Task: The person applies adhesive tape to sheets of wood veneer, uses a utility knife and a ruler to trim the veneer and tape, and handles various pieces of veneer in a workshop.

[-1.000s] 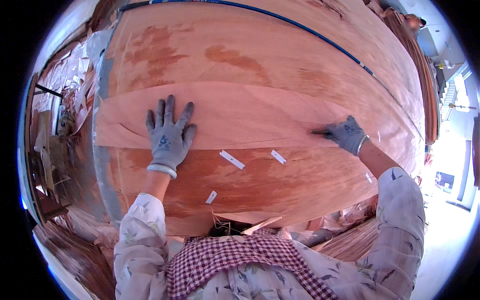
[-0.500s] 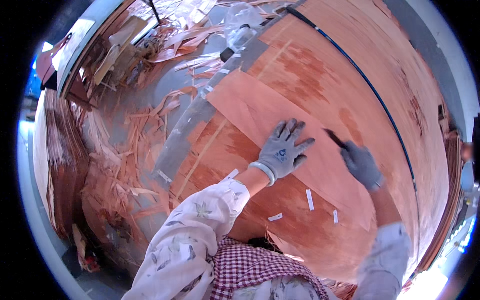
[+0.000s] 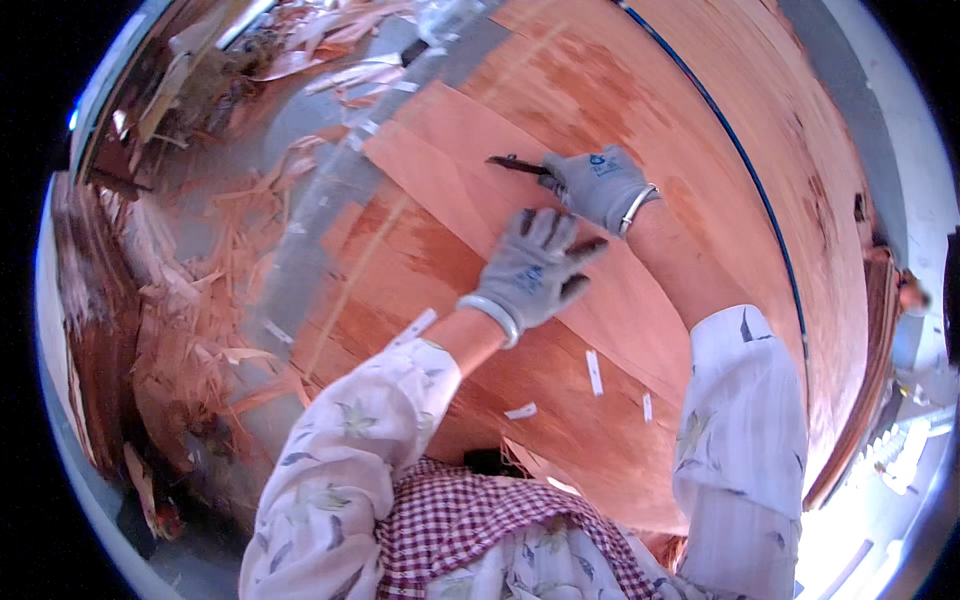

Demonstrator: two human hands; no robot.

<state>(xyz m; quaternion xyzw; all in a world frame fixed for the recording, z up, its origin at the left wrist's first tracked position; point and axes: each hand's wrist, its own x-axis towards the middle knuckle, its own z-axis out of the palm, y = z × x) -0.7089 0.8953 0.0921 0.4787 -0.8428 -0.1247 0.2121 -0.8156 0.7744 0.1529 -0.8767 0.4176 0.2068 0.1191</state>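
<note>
A pale pink strip of wood veneer (image 3: 430,150) lies slantwise over a larger reddish-brown veneer sheet (image 3: 570,85). My left hand (image 3: 535,272), in a grey work glove with darker fingertips, rests on the strip with its fingers spread. Beyond it and to the right, my gloved right hand (image 3: 600,188) is closed round the handle of a dark knife (image 3: 517,164). The knife's slim blade points left, over the far part of the strip. Whether its tip touches the wood I cannot tell.
Several short white tape pieces (image 3: 595,372) lie on the near veneer. A dark blue cord (image 3: 737,137) crosses the sheet on the right. Torn veneer scraps (image 3: 215,340) cover the left side, beside a stack of veneer sheets (image 3: 95,330). Another veneer stack (image 3: 868,340) edges the right.
My right hand has moved left and away from me with the knife, to beyond my left hand. My left hand stays spread on the strip. The whole view has shifted slightly.
</note>
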